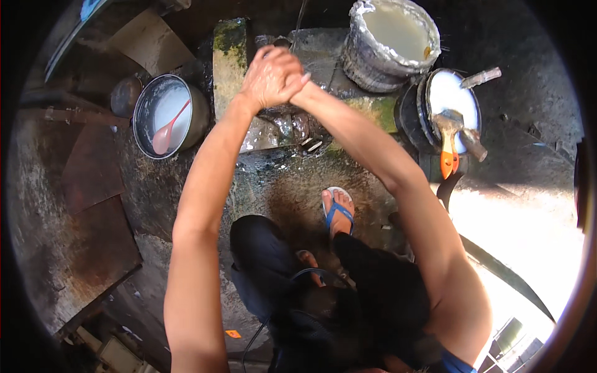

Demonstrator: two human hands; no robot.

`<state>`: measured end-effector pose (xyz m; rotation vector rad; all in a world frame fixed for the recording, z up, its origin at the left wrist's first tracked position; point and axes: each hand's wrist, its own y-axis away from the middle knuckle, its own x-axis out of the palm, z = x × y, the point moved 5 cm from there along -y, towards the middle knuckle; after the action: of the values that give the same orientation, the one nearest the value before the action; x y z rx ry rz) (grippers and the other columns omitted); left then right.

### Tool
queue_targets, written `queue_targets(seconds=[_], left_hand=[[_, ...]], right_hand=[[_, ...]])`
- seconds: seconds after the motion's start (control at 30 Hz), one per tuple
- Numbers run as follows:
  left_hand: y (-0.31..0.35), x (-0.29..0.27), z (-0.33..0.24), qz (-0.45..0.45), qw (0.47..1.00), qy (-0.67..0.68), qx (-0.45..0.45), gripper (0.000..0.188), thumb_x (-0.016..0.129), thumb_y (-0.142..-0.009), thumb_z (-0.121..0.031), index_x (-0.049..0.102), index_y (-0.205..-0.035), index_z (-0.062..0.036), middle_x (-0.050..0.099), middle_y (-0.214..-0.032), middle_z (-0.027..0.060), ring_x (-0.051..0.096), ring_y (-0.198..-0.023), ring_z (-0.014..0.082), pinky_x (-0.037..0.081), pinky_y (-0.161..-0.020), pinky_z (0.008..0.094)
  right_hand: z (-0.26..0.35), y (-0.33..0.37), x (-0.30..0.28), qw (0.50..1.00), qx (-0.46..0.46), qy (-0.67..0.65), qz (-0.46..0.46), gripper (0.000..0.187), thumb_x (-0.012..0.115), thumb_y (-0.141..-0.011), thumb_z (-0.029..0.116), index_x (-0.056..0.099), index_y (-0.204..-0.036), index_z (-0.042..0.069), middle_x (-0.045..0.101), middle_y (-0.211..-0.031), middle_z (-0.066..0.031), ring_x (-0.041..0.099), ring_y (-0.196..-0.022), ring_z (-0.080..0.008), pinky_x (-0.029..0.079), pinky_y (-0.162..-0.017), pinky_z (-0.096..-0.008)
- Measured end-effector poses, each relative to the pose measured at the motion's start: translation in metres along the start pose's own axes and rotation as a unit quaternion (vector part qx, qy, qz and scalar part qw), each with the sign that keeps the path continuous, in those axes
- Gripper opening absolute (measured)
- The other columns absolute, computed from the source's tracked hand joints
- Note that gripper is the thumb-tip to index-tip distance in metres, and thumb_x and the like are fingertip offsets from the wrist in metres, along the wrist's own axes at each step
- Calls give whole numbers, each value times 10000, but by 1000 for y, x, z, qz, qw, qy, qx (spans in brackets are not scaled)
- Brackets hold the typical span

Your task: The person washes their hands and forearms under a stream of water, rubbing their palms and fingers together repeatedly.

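My left hand (266,79), wet and shiny, is wrapped over my right hand (298,82). The two are pressed together above a wet stone slab, and most of the right hand's fingers are hidden beneath the left. Just beyond them is a small dark round object (282,42), partly covered, whose kind I cannot make out. Below the hands a wet, glistening patch (283,127) spreads over the stones.
On the left stands a metal pot (198,118) with pale liquid and a pink spoon (163,138). A crusted bucket (373,65) of cloudy liquid is at the far right, near a white-filled pail (438,87) carrying brushes with orange handles (448,158). My sandalled foot (339,211) rests on wet ground.
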<state>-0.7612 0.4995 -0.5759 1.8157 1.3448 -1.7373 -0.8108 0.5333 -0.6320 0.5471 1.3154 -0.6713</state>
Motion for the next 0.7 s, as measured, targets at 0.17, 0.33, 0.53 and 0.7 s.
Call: queue_targets(seconds=[0.17,0.33,0.53,0.7], left_hand=[[12,7,99,-3,930,-12,-367,424,511,-905,-412,679,-1124,-90,645,-1223,117,551,-1189,337,380,-1055,463],[-60,41,66,134,951,-154,-232,476,522,-908,-329,536,-1315,-83,491,-1414,143,476,-1296,323,379,-1072,477],[-79,47,25,96,965,-187,-155,528,600,-873,-270,466,-1336,-55,346,-1500,205,353,-1383,376,298,-1129,511],[-36,52,8,233,934,-182,-199,738,604,-867,-361,327,-1484,-66,298,-1535,215,261,-1445,327,143,-1163,598]], right_hand=[[21,36,-44,959,-10,-25,-281,444,593,-828,170,594,-1243,14,583,-1253,-227,547,-1188,-356,442,-1016,-416],[-12,63,-65,872,107,-332,-344,440,562,-888,207,575,-1257,-34,527,-1327,-281,478,-1277,-412,357,-1100,-430],[-11,38,-51,944,17,-300,-139,485,536,-888,498,677,-1219,172,428,-1499,-91,201,-1466,-339,74,-1139,-639],[-77,-27,-27,965,185,-171,-68,581,460,-891,586,644,-1273,188,406,-1516,-70,239,-1457,-314,139,-1134,-629]])
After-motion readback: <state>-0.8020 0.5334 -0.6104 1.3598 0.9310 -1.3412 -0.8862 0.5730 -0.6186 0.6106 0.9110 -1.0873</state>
